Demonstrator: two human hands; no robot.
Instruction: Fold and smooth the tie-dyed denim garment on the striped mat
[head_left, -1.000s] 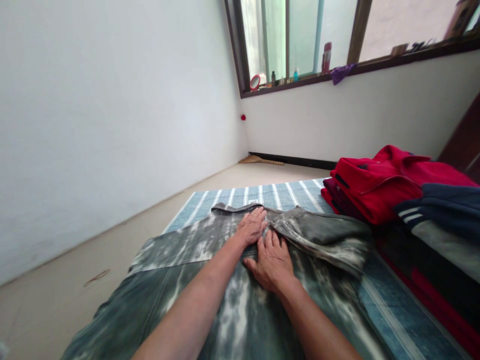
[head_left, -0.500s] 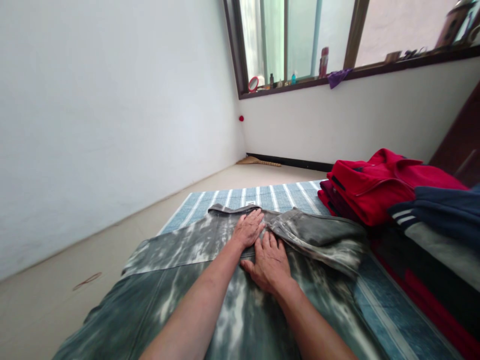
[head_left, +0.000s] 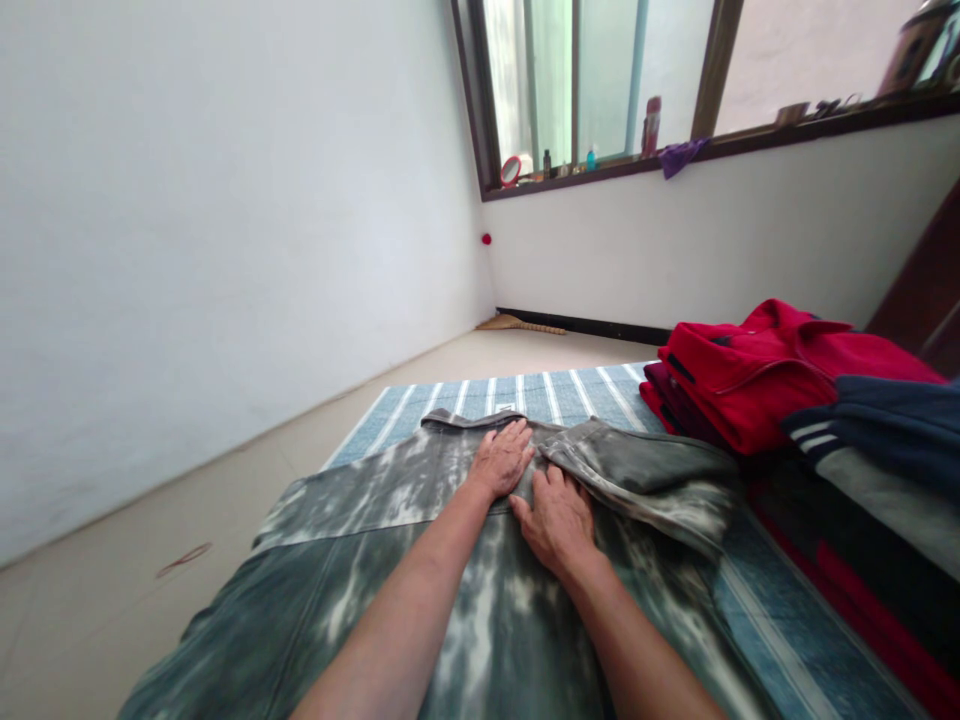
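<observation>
On the garment (head_left: 360, 500), left hand (head_left: 502, 458) lies flat, right hand (head_left: 559, 515) slightly curled.

No readable text, labels, brands, numbers or signs.

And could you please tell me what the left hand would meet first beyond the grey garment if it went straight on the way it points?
The left hand would probably slide off the far edge of the grey garment onto the striped cloth, though depth there is hard to judge.
</observation>
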